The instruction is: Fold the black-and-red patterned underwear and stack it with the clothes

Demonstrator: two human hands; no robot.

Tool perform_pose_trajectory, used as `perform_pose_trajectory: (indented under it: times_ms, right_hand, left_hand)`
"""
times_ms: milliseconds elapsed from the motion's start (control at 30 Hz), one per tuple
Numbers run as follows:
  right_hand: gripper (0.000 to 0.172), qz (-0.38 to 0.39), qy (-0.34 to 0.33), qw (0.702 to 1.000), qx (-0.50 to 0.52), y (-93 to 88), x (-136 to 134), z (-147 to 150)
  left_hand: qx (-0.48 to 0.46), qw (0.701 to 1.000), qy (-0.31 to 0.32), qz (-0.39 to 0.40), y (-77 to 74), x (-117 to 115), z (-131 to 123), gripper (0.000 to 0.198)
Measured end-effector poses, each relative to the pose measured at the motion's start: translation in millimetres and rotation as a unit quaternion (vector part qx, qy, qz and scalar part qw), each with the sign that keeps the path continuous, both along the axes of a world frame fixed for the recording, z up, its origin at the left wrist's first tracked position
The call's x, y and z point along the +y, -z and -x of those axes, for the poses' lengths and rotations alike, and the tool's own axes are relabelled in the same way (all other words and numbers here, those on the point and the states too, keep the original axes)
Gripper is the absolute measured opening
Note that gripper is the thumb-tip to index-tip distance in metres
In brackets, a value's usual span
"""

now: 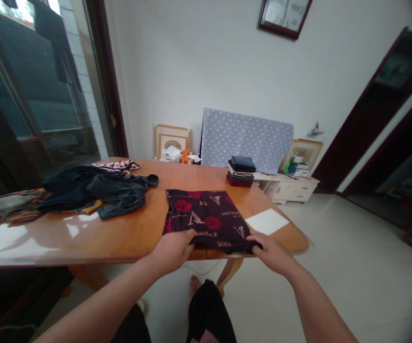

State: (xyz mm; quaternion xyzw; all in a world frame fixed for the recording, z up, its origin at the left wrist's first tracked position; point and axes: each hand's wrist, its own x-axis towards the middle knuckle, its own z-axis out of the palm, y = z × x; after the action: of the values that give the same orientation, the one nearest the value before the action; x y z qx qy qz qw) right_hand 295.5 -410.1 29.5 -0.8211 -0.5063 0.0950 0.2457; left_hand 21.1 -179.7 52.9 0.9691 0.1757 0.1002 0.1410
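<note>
The folded garment (206, 220), black with red roses and lettering, lies at the near edge of the table (84, 240), its longer side seemingly running along that edge. The left hand (172, 250) sits palm-down, fingers closed over the near hem, while the right hand (272, 252) pinches the near right corner, wrist turned inward, so the 2 hands are about equally close. A white sheet (266, 221) lies on the table just beside the garment's right side.
</note>
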Motion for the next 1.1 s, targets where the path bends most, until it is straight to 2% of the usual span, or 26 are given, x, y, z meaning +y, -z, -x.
perform_pose_trajectory:
  times_ms: [67,133,200,267,333,467,533,633,800,900,1000,1100]
  right_hand:
    - [0.041,-0.019,-0.035,0.999,0.013,-7.1,1,2]
    - [0.054,-0.021,-0.069,0.997,-0.002,-12.3,3,8]
    - [0.071,-0.012,-0.069,0.997,-0.040,-13.9,6,18]
    - [0.079,-0.005,-0.057,0.995,-0.083,-12.1,10,29]
    - [0.075,-0.010,-0.049,0.992,-0.115,-8.4,15,38]
    - [0.043,-0.020,-0.016,0.992,-0.125,-1.1,19,36]
    - [0.034,-0.026,-0.011,0.996,-0.086,1.2,17,25]
    - [0.031,-0.062,-0.014,0.998,0.014,1.7,16,5]
    - [0.024,-0.117,0.027,0.982,0.143,-9.5,39,-28]
    - [0.033,-0.149,0.053,0.962,0.222,-18.0,65,-46]
    - [0.041,-0.198,0.056,0.930,0.305,-19.3,96,-60]
    - [0.041,-0.203,0.071,0.921,0.325,-10.9,125,-69]
  left_hand:
    - [0.013,1.000,-0.002,0.011,-10.1,7,-6,0.032]
    - [0.019,1.000,0.013,0.020,-19.9,13,-12,0.031]
    - [0.023,0.999,0.029,0.030,-27.4,18,-18,0.029]
    - [0.028,0.998,0.036,0.037,-32.1,23,-23,0.028]
    - [0.028,0.998,0.044,0.042,-34.0,25,-26,0.028]
    - [0.021,0.997,0.054,0.053,-30.3,27,-22,0.027]
    - [0.021,0.997,0.045,0.051,-27.0,26,-17,0.026]
    - [0.010,0.996,0.044,0.074,-26.7,28,-10,0.031]
    - [-0.034,0.976,0.058,0.207,-41.5,56,-19,0.029]
    - [-0.045,0.944,0.028,0.326,-48.3,83,-35,0.021]
    - [-0.053,0.876,0.005,0.479,-47.8,110,-53,0.023]
    - [-0.056,0.825,-0.048,0.561,-38.9,133,-68,0.028]
